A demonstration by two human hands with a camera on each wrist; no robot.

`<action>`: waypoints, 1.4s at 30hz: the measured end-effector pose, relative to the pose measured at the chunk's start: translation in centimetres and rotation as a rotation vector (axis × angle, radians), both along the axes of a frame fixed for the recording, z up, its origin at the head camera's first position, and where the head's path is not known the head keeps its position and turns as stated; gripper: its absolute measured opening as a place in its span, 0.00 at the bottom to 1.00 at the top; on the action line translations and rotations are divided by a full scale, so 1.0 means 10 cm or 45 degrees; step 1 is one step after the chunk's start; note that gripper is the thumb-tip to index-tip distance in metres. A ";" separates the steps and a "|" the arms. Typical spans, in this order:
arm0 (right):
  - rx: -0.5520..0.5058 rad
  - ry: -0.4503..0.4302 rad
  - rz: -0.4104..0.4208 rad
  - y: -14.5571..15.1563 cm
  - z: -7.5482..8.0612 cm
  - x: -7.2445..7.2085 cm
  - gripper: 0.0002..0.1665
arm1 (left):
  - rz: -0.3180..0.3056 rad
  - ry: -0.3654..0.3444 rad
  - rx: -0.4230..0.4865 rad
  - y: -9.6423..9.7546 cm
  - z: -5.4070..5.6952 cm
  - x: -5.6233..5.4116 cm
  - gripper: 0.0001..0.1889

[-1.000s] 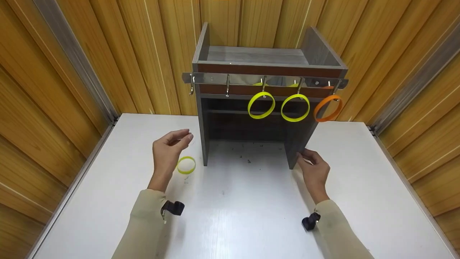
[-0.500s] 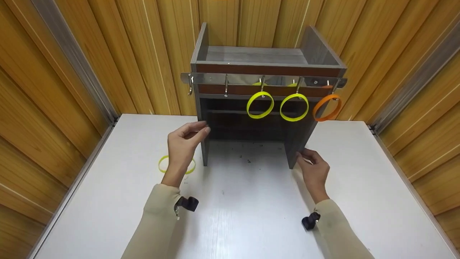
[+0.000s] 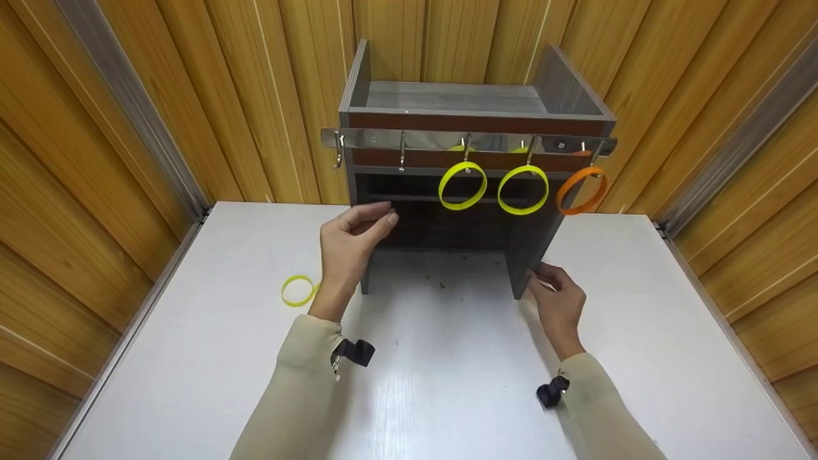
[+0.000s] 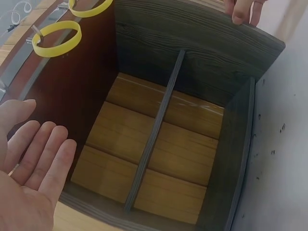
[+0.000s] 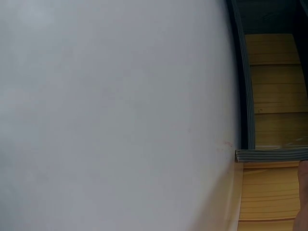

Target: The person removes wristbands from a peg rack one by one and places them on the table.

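Were the left hand (image 3: 345, 250) to rise carelessly, it could knock the hanging yellow ring (image 3: 460, 206), above and right of it, off its hook (image 3: 468, 144); a shove from the right hand (image 3: 559, 303) could shift the rack (image 3: 479, 123) beside it; from here I see the left's fingers loosely extended, holding nothing; the right touches the side panel (image 3: 527, 239); whether it pinches, I cannot tell.

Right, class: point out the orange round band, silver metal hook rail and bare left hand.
Orange round band (image 3: 573, 212): head view, lower curve.
Silver metal hook rail (image 3: 431, 140): head view, strip between hooks.
Left hand (image 3: 347, 248): head view, near thumb's base.
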State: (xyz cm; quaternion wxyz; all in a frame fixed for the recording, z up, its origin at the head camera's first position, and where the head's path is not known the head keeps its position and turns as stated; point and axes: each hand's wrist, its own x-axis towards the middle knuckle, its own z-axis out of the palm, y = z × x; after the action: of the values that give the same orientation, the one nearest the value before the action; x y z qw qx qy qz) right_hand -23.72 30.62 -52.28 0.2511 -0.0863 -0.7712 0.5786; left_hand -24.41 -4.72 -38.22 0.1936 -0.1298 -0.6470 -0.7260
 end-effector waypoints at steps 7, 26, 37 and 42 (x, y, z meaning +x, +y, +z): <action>0.010 0.007 -0.025 0.00 -0.02 -0.02 0.12 | -0.024 0.022 -0.011 0.10 0.07 -0.02 0.11; -0.005 -0.026 -0.001 -0.02 0.03 -0.02 0.15 | -0.111 0.107 -0.079 0.36 0.26 -0.07 0.14; -0.004 -0.007 -0.012 -0.04 0.05 0.00 0.14 | -0.164 0.119 -0.084 0.48 0.30 -0.10 0.13; -0.004 -0.015 -0.010 0.00 -0.02 -0.02 0.15 | -0.152 0.135 -0.101 0.51 0.31 -0.10 0.12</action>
State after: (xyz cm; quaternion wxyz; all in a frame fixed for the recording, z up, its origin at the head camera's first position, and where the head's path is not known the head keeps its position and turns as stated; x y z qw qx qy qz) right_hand -23.95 30.58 -52.46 0.2486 -0.0931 -0.7713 0.5784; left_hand -25.43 0.41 -35.08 0.1786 -0.2141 -0.6552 -0.7021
